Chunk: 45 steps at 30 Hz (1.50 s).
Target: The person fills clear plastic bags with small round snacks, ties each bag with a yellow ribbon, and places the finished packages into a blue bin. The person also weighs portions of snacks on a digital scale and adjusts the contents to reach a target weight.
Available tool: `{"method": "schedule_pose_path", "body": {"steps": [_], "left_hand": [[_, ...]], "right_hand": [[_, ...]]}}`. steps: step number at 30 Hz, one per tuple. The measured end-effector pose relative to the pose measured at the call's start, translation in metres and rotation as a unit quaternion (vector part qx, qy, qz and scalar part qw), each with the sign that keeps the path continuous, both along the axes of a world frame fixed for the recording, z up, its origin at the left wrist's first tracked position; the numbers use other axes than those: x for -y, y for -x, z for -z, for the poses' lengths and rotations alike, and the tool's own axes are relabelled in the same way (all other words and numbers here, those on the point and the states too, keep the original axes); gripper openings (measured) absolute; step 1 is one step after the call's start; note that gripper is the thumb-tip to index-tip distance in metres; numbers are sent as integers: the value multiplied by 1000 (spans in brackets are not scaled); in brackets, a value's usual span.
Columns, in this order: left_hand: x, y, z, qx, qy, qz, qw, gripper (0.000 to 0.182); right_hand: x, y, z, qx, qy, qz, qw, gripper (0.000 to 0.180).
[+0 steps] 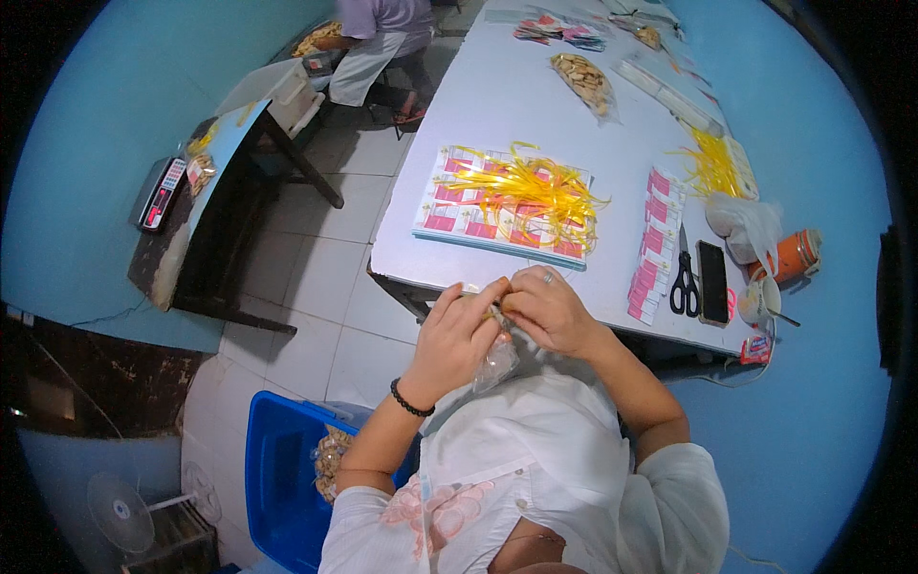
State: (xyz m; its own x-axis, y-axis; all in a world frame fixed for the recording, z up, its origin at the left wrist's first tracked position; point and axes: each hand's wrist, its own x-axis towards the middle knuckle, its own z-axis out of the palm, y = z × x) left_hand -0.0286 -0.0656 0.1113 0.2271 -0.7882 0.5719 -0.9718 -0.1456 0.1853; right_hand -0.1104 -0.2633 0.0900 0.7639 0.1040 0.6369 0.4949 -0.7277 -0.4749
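Observation:
Just over my lap, at the table's near edge, both hands meet at the gathered neck of a clear plastic bag [496,367]. My left hand [446,348], with a dark bead bracelet at the wrist, grips the neck from the left. Pinched fingers of my right hand [549,310], which wears a ring, hold the same neck from the right. The bag hangs below; its contents are mostly hidden. Beyond my hands, a pile of yellow ribbons [534,190] lies on a stack of pink-and-white printed sheets [437,224].
On the white table [488,107] are a strip of printed labels [656,244], black-handled scissors [685,287], a phone [712,280], a mug [756,301] and a filled bag [584,82]. A blue bin [283,466] holds filled bags. A scale [159,197] stands left. A person [380,43] sits beyond.

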Motion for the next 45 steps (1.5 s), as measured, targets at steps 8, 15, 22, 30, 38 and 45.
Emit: {"method": "schedule_pose_path", "body": {"steps": [8, 15, 22, 30, 38, 45], "left_hand": [[7, -57, -31, -196, 50, -72, 977, 12], [33, -48, -47, -385, 237, -32, 891, 37], [24, -63, -48, -443, 66, 3, 894, 27], [39, -58, -41, -500, 380, 60, 776, 37], [26, -67, -60, -181, 112, -45, 976, 25], [29, -60, -53, -538, 384, 93, 744, 33]], "right_hand": [[6, 17, -14, -222, -207, 21, 953, 16], [-53, -1, 9, -338, -347, -95, 870, 21], [23, -31, 2, -197, -301, 38, 932, 25], [-45, -5, -49, -222, -329, -123, 910, 23], [7, -21, -31, -175, -366, 10, 914, 20], [-36, -36, -26, -324, -495, -105, 799, 22]]}}
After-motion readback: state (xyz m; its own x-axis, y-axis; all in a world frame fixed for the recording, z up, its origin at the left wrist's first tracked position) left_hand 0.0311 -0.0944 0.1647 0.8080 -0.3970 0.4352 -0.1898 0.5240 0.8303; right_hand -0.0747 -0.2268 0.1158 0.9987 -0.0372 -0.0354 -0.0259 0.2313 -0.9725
